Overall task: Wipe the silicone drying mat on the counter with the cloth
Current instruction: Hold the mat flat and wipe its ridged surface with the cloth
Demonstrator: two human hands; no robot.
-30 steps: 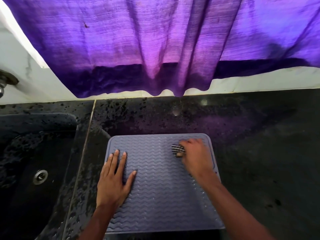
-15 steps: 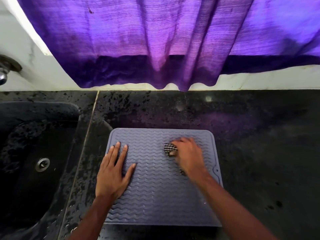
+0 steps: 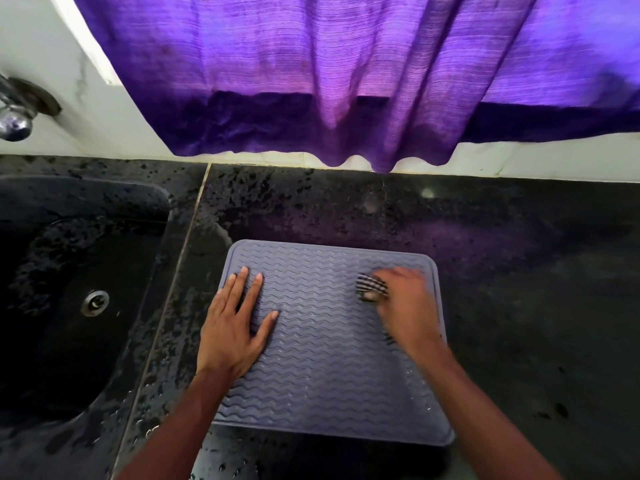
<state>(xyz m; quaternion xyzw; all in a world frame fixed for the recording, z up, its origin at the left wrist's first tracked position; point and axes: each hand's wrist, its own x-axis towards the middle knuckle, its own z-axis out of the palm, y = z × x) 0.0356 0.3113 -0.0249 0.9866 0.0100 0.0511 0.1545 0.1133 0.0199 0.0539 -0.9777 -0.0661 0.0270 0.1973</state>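
No lettering, label, brand mark or number can be read anywhere: none on the mat (image 3: 325, 358), the counter (image 3: 519, 271) or the curtain (image 3: 329, 81).

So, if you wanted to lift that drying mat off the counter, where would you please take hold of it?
Probably the silicone drying mat's near right corner, pinched from the right: it lies flat, and that rim sits clear of both hands.
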